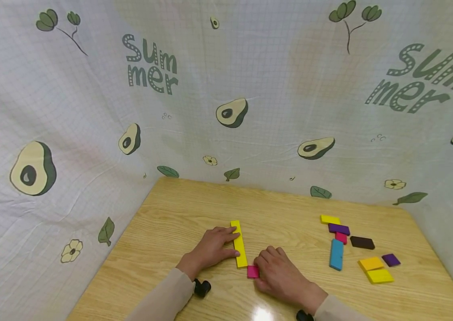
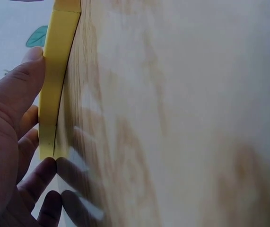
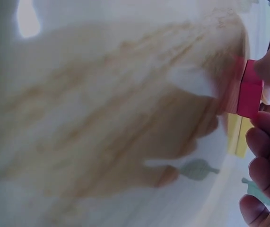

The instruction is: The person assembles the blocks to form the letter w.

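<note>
My left hand (image 1: 213, 245) lies with its fingers stretched and not closed; the fingertips and the thumb touch the yellow strip (image 1: 240, 244), which stands lengthwise from far to near on the surface (image 1: 174, 209). I believe this light touch serves to steady the strip so that it does not slide. My right hand (image 1: 280, 273) pinches the pink block (image 1: 252, 272) between thumb and finger, probably because the piece is small and such a hold allows exact placing. The strip is just to the right of my left hand; the block is at the strip's near end, slightly to its right, but whether they touch, I cannot tell. Well apart, to the right, lie other pieces, among them a blue block (image 1: 336, 255) and a black block (image 1: 362, 242).
</note>
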Demonstrator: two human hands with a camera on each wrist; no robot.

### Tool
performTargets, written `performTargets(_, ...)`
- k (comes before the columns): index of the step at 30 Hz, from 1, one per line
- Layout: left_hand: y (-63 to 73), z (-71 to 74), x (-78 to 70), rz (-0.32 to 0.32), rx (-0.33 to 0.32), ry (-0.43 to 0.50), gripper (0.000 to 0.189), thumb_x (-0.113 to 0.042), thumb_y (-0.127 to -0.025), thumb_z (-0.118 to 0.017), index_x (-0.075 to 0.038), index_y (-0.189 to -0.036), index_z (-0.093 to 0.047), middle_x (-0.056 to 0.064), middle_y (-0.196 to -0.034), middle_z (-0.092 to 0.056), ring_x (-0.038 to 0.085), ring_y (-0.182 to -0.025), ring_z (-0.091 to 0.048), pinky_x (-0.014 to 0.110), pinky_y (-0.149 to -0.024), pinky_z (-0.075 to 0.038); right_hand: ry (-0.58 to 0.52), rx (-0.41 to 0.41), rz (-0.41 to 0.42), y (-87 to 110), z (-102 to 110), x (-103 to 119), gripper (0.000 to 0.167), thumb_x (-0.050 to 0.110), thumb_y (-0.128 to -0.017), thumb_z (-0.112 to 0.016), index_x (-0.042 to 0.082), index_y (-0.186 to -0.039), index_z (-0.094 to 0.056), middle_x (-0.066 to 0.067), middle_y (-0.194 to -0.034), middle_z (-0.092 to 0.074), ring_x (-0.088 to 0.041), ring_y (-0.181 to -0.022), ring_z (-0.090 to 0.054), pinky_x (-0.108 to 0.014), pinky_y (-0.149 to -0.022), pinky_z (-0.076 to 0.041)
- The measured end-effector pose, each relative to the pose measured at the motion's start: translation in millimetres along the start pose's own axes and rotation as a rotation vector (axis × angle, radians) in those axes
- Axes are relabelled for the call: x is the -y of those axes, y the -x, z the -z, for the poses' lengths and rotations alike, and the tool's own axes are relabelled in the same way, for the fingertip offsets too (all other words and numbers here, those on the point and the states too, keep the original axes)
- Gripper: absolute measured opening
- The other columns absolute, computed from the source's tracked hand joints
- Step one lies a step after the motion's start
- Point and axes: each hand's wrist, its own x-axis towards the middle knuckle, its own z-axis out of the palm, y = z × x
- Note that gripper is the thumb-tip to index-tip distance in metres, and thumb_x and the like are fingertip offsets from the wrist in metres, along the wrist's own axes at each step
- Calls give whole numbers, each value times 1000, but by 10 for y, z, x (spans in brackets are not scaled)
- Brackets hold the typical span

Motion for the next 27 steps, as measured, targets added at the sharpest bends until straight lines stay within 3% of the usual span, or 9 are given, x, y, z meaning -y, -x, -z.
performTargets(7, -7, 0, -4, 9, 8, 7, 62, -54, -100, -68, -24, -153, -59, -2, -164, -48, 27, -147, -48, 55, -120, -38, -36, 24, -58, 47, 78, -73, 36, 46, -90, -77, 18, -111, -69, 8, -106, -64, -12, -100, -50, -36, -87, -44)
performTargets(12, -8, -12, -4, 18, 15, 21, 62, -53, -100, -68, -24, -154, -58, -2, -165, -47, 27, -147, -47, 55, -120, -37, -22, -7, -116, 152, 132, -204, 40, 46, -89, -80, 17, -113, -69, 7, -109, -64, -12, -102, -50, -38, -89, -44)
performTargets(27, -15, -61, 24, 20, 10, 29, 61, -54, -100, -68, -25, -153, -58, -3, -164, -48, 26, -146, -47, 55, -120, -36, 100, -65, -268, 720, 325, -805, 45, 37, -86, -84, 8, -118, -70, -4, -111, -67, -24, -102, -55, -48, -87, -46)
